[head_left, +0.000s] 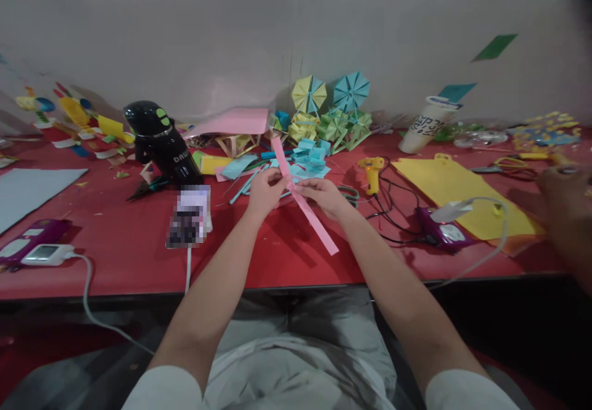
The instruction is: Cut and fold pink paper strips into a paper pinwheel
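Both my hands meet at the middle of a long pink paper strip (318, 226), held slantwise above the red table (222, 268). The fingers of my left hand (268, 193) are closed on the strip where it looks folded or crossed. My right hand (326, 196) pinches it from the other side, with one end slanting down below that hand. Just beyond my hands lie light-blue folded paper pieces (309, 158) and thin blue paper strips (243, 189). Scissors (348, 196) lie partly hidden behind my right hand.
A yellow glue gun (372, 174) with a black cord lies right, near a purple power strip (444, 230) and a yellow sheet (467, 194). A black bottle (164, 145), a phone (189, 216) and pliers (147, 189) are left. A paper cup (425, 127) stands back right. Another person's hand (567, 203) is far right.
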Tool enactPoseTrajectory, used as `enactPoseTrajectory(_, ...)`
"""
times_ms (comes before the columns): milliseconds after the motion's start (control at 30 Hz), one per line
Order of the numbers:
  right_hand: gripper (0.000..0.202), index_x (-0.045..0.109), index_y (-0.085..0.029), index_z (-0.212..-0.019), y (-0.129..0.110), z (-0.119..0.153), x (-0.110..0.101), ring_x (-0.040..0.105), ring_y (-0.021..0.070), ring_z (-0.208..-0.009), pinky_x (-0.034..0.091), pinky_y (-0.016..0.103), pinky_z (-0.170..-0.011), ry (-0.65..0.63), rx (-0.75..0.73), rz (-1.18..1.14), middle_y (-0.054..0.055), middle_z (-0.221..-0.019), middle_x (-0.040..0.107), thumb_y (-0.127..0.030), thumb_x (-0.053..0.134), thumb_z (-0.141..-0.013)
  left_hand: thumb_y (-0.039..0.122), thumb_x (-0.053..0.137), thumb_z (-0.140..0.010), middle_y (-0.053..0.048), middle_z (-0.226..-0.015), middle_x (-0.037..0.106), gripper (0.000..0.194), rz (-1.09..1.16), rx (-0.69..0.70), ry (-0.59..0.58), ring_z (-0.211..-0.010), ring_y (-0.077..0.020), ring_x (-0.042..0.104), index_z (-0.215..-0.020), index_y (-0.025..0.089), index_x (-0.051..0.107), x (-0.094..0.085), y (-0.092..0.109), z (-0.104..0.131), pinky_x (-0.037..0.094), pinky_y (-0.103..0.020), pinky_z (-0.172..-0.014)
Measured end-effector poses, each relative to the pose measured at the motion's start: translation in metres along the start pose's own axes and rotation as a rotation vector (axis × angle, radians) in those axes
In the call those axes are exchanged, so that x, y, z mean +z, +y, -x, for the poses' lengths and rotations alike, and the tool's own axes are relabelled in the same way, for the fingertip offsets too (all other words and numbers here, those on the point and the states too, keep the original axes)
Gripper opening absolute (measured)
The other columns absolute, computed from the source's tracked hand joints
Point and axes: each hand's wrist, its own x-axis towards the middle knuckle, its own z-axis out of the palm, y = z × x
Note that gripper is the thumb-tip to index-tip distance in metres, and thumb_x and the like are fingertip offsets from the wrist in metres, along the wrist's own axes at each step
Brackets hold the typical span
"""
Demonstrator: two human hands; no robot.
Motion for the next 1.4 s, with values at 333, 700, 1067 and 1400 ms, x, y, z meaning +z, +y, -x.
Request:
enactPoseTrajectory(333, 0.046, 0.062, -0.016, -0.072, 0.006, -0.005, -0.003, 0.035, 0.0053, -0.045, 0.023, 0.023, -0.045, -0.010, -0.080, 0.144, -0.006, -0.052, 0.052, -0.054, 0.084, -0.059, 0.018, 0.075, -0.063, -0.002, -0.067, 0.069, 0.012, 0.071, -0.204, -0.001, -0.059, -0.0140, 0.061, -0.071, 0.016, 0.066, 0.006, 0.006, 0.004, 0.050, -0.027, -0.060)
enactPoseTrajectory(700, 0.039, 0.062, -0.018, -0.068, 0.004, -0.004, 0.000, 0.041, 0.0075, -0.046, 0.029, 0.023, -0.044, 0.029, -0.015, 0.077, -0.005, -0.053, 0.050, -0.050, 0.083, -0.059, 0.019, 0.076, -0.069, -0.002, -0.074, 0.069, 0.011, -0.009, -0.030, -0.019, -0.071, -0.0170, 0.064, -0.074, 0.019, 0.066, 0.005, 0.008, 0.007, 0.050, -0.029, -0.072)
enactPoseTrajectory(1067, 0.029, 0.070, -0.018, -0.067, -0.001, -0.004, -0.010, 0.045, 0.0115, -0.054, 0.033, 0.027, -0.052, 0.096, -0.091, 0.229, -0.001, -0.058, 0.058, -0.047, 0.074, -0.062, 0.024, 0.067, -0.080, -0.004, -0.091, 0.074, 0.012, -0.064, 0.081, -0.131, -0.084, -0.0184, 0.066, -0.088, 0.022, 0.075, 0.005, 0.007, 0.011, 0.050, -0.029, -0.083)
enactPoseTrajectory(1400, 0.035, 0.068, -0.017, -0.065, -0.005, -0.003, -0.023, 0.043, 0.0117, -0.054, 0.030, 0.028, -0.054, 0.045, -0.087, 0.333, -0.002, -0.055, 0.052, -0.051, 0.077, -0.065, 0.027, 0.071, -0.079, -0.004, -0.085, 0.076, 0.011, 0.091, -0.085, -0.149, -0.088, -0.0200, 0.068, -0.075, 0.020, 0.078, 0.006, 0.019, 0.010, 0.051, -0.033, -0.089)
